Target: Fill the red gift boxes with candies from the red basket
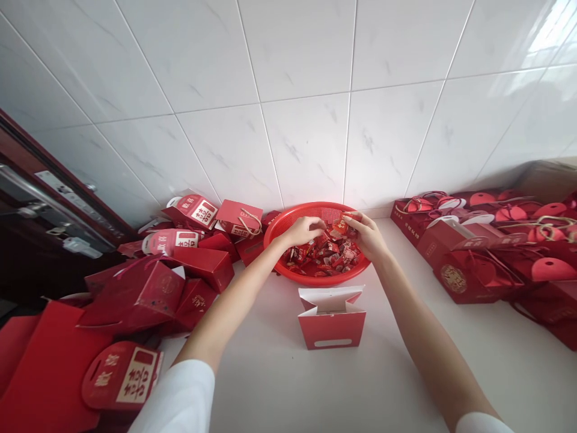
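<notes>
A red plastic basket (295,278) stands against the wall, filled with small red-wrapped candies (331,255). Over its left side my left hand (308,230) reaches in with curled fingers, and whatever lies in them is hidden. On the right side of the basket my right hand (367,233) pinches a red and orange wrapped candy (341,226) just above the pile. In front of the basket a red paper gift box (332,328) stands upright, its white-lined top flaps unfolded.
Folded red gift boxes (148,291) are heaped loosely on the left. Rows of red boxes (455,273) with cord handles stand along the right. White tiled wall (306,144) closes off the back. A dark door frame with a metal lock (81,246) is at far left.
</notes>
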A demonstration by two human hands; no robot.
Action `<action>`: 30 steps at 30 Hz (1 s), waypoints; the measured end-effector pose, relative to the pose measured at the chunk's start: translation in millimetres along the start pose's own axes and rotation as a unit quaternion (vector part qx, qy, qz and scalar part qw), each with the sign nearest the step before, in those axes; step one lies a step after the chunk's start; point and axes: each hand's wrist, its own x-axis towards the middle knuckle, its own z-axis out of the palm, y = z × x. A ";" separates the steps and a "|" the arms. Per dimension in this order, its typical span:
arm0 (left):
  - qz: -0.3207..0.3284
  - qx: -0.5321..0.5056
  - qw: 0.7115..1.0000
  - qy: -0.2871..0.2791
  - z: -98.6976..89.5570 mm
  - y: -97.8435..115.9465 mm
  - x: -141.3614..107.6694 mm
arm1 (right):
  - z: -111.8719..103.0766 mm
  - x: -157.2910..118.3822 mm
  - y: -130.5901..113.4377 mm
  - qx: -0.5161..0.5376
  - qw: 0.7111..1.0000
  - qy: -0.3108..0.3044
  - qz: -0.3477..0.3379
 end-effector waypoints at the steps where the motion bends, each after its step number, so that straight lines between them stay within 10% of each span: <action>1: -0.018 0.040 0.999 -0.026 -3.5 -4.3 -0.8 | 0.4 -0.3 -0.6 -0.001 1.000 0.005 -0.001; 9: -0.081 0.136 0.984 -0.083 -21.3 -30.1 -11.0 | 0.2 0.2 0.4 -0.019 1.000 -0.002 -0.006; 30: -0.083 0.071 0.994 0.017 -28.3 -35.8 -22.3 | 1.5 -0.9 -1.6 0.005 1.000 0.000 0.010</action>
